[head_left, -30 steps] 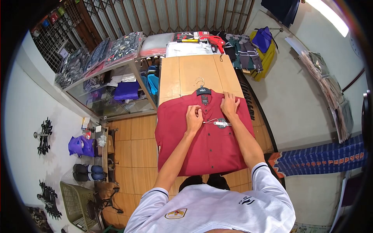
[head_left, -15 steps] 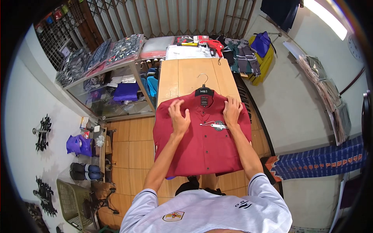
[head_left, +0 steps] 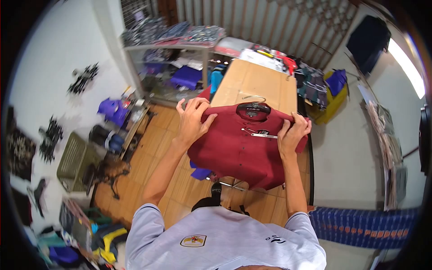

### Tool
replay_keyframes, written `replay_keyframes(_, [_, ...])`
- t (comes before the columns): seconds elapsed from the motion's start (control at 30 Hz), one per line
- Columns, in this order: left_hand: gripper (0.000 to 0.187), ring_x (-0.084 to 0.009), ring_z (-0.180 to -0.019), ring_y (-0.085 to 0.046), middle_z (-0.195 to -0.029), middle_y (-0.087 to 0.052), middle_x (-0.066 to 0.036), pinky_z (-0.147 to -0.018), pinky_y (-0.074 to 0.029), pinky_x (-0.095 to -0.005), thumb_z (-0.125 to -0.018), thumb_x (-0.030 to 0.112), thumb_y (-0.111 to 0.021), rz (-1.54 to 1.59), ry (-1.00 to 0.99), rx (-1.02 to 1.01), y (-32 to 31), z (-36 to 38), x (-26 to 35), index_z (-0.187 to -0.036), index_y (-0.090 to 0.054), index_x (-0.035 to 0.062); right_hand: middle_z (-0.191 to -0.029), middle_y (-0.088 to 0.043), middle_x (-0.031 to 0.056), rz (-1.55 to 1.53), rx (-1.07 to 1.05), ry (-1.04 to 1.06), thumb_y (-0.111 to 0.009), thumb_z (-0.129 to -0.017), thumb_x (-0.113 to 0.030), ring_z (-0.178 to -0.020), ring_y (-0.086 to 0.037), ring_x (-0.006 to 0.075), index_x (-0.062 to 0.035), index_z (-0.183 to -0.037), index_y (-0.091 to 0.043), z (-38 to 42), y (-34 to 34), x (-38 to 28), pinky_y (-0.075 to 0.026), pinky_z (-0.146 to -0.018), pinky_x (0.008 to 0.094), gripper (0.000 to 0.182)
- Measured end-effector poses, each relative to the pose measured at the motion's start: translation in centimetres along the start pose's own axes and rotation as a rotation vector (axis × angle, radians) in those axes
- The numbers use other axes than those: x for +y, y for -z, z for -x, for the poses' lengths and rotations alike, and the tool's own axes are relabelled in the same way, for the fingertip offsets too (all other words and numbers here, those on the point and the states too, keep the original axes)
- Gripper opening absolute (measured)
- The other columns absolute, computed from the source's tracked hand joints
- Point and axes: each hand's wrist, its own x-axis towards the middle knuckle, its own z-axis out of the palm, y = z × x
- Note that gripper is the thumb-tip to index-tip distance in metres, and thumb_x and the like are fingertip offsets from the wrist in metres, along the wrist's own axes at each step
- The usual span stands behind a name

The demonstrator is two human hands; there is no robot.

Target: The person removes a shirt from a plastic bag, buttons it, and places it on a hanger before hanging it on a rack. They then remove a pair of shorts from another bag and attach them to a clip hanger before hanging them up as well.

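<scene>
A dark red button-up shirt (head_left: 236, 155) hangs between my hands, lifted off at the near end of the table. Its black hanger (head_left: 253, 109) sits inside the collar, the metal hook (head_left: 254, 97) pointing away from me. My left hand (head_left: 193, 120) is closed on the left shoulder of the shirt, and my right hand (head_left: 291, 135) grips the right shoulder. A white tag (head_left: 264, 135) dangles on a string at the chest. The lower hem hangs free over the floor.
Behind the shirt stands a table with a cardboard-brown top (head_left: 258, 81), a red tape gun (head_left: 288, 63) at its far end. A glass cabinet (head_left: 173, 47) bears packed garments. Left are a green basket (head_left: 74, 162) and purple bag (head_left: 112, 110); folded clothes (head_left: 315, 83) lie right.
Both hands have closed on the shirt's shoulders and raised it from the table. The shirt now tilts with its hem hanging down. The camera view has turned, showing more of the left side.
</scene>
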Motion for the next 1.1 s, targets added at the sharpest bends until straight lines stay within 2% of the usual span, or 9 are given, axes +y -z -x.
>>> replay_keyframes(0.1, [0.030, -0.0276, -0.099, -0.065, -0.097, -0.068, -0.005, -0.107, -0.033, -0.0524, -0.083, 0.027, -0.083, -0.053, 0.039, -0.036, 6.8, 5.2, 2.1, -0.101, -0.067, 0.0097, -0.117, -0.064, 0.0104, -0.116, 0.024, 0.066, -0.069, -0.093, -0.012, -0.115, -0.058, 0.0298, -0.0085, -0.125, -0.059, 0.4, 3.0, -4.1, -0.023, -0.118, 0.0594, 0.034])
replay_keyframes(0.13, [0.032, -0.0289, -0.092, -0.065, -0.090, -0.068, -0.006, -0.099, -0.041, -0.0455, -0.081, 0.028, -0.084, -0.092, 0.054, 0.026, 11.6, 8.5, 4.2, -0.100, -0.067, 0.0085, -0.117, -0.064, 0.0102, -0.197, 0.025, 0.107, -0.069, -0.092, -0.011, -0.115, -0.058, 0.0299, -0.0088, -0.125, -0.059, 1.3, 4.0, -7.1, -0.023, -0.118, 0.0592, 0.034])
replay_keyframes(0.27, [0.031, -0.0293, -0.089, -0.065, -0.093, -0.069, -0.008, -0.084, -0.047, -0.0411, -0.084, 0.028, -0.082, -0.142, 0.219, -0.034, 20.6, 15.3, 6.9, -0.101, -0.066, 0.0070, -0.116, -0.065, 0.0083, -0.337, -0.008, 0.155, -0.071, -0.090, -0.011, -0.113, -0.059, 0.0289, -0.0098, -0.122, -0.060, 3.0, 5.6, -14.0, -0.026, -0.117, 0.0584, 0.034])
replay_keyframes(0.37, [0.027, -0.0317, -0.087, -0.064, -0.095, -0.068, -0.010, -0.085, -0.047, -0.0415, -0.087, 0.024, -0.079, -0.200, 0.313, 0.009, 25.4, 20.0, 8.2, -0.101, -0.066, 0.0059, -0.115, -0.066, 0.0084, -0.480, -0.051, 0.219, -0.069, -0.095, -0.014, -0.113, -0.060, 0.0279, -0.0088, -0.120, -0.060, 3.6, 5.7, -20.1, -0.029, -0.115, 0.0569, 0.028])
replay_keyframes(0.57, [0.017, -0.0356, -0.077, -0.061, -0.084, -0.060, -0.014, -0.068, -0.050, -0.0421, -0.088, 0.011, -0.077, -0.402, 0.577, 0.150, 36.0, 28.3, 9.9, -0.097, -0.065, 0.0015, -0.115, -0.066, 0.0127, -0.822, -0.215, 0.348, -0.068, -0.098, -0.016, -0.108, -0.060, 0.0325, -0.0060, -0.120, -0.061, 4.9, 5.0, -33.8, -0.038, -0.104, 0.0517, 0.025])
replay_keyframes(0.67, [0.021, -0.0355, -0.072, -0.060, -0.081, -0.058, -0.014, -0.063, -0.049, -0.0419, -0.085, 0.011, -0.079, -0.575, 0.612, 0.227, 42.3, 32.4, 10.1, -0.095, -0.065, 0.0009, -0.113, -0.064, 0.0167, -1.062, -0.312, 0.458, -0.076, -0.090, -0.013, -0.102, -0.060, 0.0375, -0.0024, -0.118, -0.061, 5.4, 5.4, -41.9, -0.044, -0.094, 0.0492, 0.034])
replay_keyframes(0.83, [0.022, -0.0314, -0.072, -0.061, -0.081, -0.058, -0.010, -0.061, -0.050, -0.0410, -0.082, 0.014, -0.081, -0.817, 0.649, 0.264, 52.7, 39.1, 10.0, -0.092, -0.063, 0.0047, -0.105, -0.067, 0.0175, -1.309, -0.531, 0.711, -0.081, -0.084, -0.014, -0.098, -0.062, 0.0385, -0.0010, -0.110, -0.062, 6.5, 6.0, -55.3, -0.049, -0.088, 0.0473, 0.035])
replay_keyframes(0.93, [0.023, -0.0314, -0.072, -0.062, -0.081, -0.059, -0.010, -0.061, -0.050, -0.0410, -0.082, 0.014, -0.082, -0.902, 0.771, 0.261, 58.5, 43.4, 10.2, -0.094, -0.065, 0.0045, -0.097, -0.069, 0.0183, -1.384, -0.861, 0.602, -0.080, -0.086, -0.012, -0.091, -0.066, 0.0399, -0.0009, -0.107, -0.062, 10.8, 5.3, -63.7, -0.052, -0.081, 0.0475, 0.030])
replay_keyframes(1.1, [0.023, -0.0313, -0.073, -0.063, -0.082, -0.059, -0.010, -0.063, -0.050, -0.0406, -0.083, 0.014, -0.082, -1.043, 0.878, 0.341, 66.5, 47.6, 11.4, -0.097, -0.066, 0.0032, -0.092, -0.069, 0.0173, -1.628, -0.664, 0.763, -0.076, -0.089, -0.004, -0.084, -0.069, 0.0388, -0.0003, -0.106, -0.061, 12.3, 8.6, -76.6, -0.055, -0.075, 0.0438, 0.023])
